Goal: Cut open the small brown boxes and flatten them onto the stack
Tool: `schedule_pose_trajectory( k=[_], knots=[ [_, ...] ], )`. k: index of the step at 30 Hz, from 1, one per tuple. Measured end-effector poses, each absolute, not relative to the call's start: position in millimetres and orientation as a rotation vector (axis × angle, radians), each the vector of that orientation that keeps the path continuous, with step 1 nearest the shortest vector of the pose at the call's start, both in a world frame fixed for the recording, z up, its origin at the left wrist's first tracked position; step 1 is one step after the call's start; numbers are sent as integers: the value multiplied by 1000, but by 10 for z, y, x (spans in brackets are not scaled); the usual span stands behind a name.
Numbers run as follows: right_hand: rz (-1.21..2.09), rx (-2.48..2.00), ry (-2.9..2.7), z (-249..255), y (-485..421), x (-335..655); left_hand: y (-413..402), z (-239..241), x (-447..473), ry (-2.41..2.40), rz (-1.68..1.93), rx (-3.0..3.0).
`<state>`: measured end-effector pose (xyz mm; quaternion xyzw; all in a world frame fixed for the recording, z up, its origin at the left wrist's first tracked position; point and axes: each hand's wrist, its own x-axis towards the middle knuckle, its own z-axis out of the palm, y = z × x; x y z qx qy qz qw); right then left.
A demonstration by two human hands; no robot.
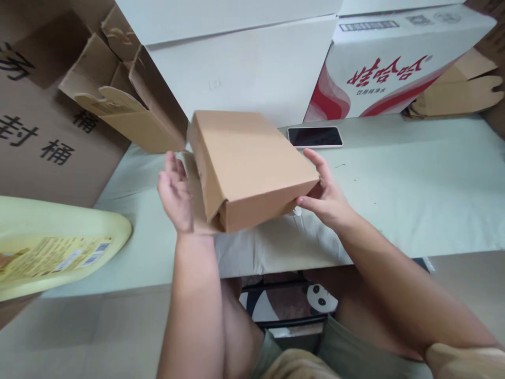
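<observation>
A plain brown cardboard box [256, 152] is tilted above the near part of the cloth-covered table, its broad face upward. On its left side a flap [197, 197] stands out from the body. My right hand [325, 195] grips the right corner, thumb below and fingers along the edge. Against the outside of the left flap rests my left hand [177, 197], its fingers stretched upward and not wrapped round the box. The underside of the box is hidden.
A phone [314, 137] lies behind the box. White cartons [244, 73] stand along the back. An opened cardboard box [130, 100] is at left, folded cardboard [453, 97] at right. A yellow bottle [59, 245] sits at the left front. The table [414, 184] has a pale green cover.
</observation>
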<state>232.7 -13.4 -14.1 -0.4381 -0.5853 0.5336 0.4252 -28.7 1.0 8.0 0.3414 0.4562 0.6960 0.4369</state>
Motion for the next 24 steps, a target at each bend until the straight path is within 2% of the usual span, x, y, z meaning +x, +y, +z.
schedule_pose_trajectory(
  k=[4,10,14,21,24],
  knots=[
    [1248,-1169,-1512,-240,-60,2353,77,-54,-288,1399,1607,715],
    [1050,-1226,-1568,-347,-30,2319,44,-187,-293,1347,1309,737],
    [938,-1241,-1533,-342,-52,2335,43,-113,-345,1297,1395,741],
    [883,-1278,-1269,-287,-42,2343,7,43,-340,1253,1764,842],
    [924,-1287,-1105,-244,-6,2327,-15,55,-375,1260,1764,885]
  ],
)
